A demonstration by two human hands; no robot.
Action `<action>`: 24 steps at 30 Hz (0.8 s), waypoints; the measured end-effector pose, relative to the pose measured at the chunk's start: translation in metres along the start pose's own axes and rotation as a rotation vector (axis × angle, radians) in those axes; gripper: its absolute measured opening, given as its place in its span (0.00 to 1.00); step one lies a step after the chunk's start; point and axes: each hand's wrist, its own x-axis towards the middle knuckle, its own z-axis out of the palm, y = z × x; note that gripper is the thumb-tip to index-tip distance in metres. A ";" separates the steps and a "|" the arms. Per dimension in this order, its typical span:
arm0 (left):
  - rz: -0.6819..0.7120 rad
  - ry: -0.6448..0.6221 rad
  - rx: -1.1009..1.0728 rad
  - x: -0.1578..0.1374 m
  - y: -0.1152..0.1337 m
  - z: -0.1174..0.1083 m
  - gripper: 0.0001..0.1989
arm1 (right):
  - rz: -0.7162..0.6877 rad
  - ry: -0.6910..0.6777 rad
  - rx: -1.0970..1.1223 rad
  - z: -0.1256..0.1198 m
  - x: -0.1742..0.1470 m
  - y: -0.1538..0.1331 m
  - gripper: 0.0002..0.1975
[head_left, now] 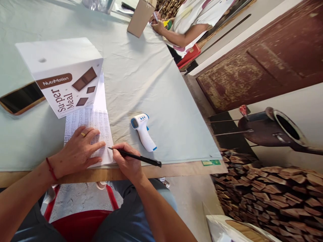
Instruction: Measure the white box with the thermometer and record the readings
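Note:
My right hand (128,162) grips a black pen (141,158), its tip at the right part of a sheet of paper (87,122) covered with rows of handwriting. Flat on the lower part of that sheet lies my left hand (83,147), fingers spread, a ring on one finger and a red cord at the wrist. A white box (75,72) printed "NutriMotion Su-per Meal" stands over the sheet's far end and hides part of it. Right of the paper, a white and blue infrared thermometer (143,131) rests on the tablecloth.
A phone (24,98) lies left of the white box on the pale tablecloth (161,90). Toward the back stands a brown cardboard box (141,17), beside another person's arm (180,37). Stacked firewood (272,195) and a dark metal stove (270,127) are off to the right.

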 end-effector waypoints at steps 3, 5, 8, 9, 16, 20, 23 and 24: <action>0.007 -0.001 0.001 0.000 0.000 0.000 0.15 | -0.017 0.008 -0.010 0.000 0.000 0.001 0.06; 0.003 -0.008 0.005 0.000 0.000 0.000 0.16 | -0.011 0.002 -0.022 0.000 -0.001 0.002 0.06; -0.004 -0.018 0.008 0.000 0.000 -0.001 0.16 | 0.011 -0.018 -0.036 0.000 -0.001 0.002 0.06; -0.004 -0.019 0.010 0.000 0.000 -0.001 0.16 | 0.014 -0.021 -0.036 0.000 -0.001 0.002 0.06; 0.007 -0.002 0.015 0.000 0.000 -0.001 0.15 | 0.025 -0.028 -0.019 0.000 -0.001 0.000 0.06; 0.002 -0.005 0.023 0.001 0.000 -0.001 0.15 | 0.038 -0.031 -0.018 0.000 0.000 -0.001 0.05; 0.001 -0.009 0.022 0.001 0.000 -0.001 0.15 | 0.025 -0.025 -0.022 0.000 0.000 -0.001 0.05; 0.001 -0.008 0.019 0.001 0.001 -0.001 0.15 | 0.018 -0.024 -0.019 0.000 0.000 -0.001 0.06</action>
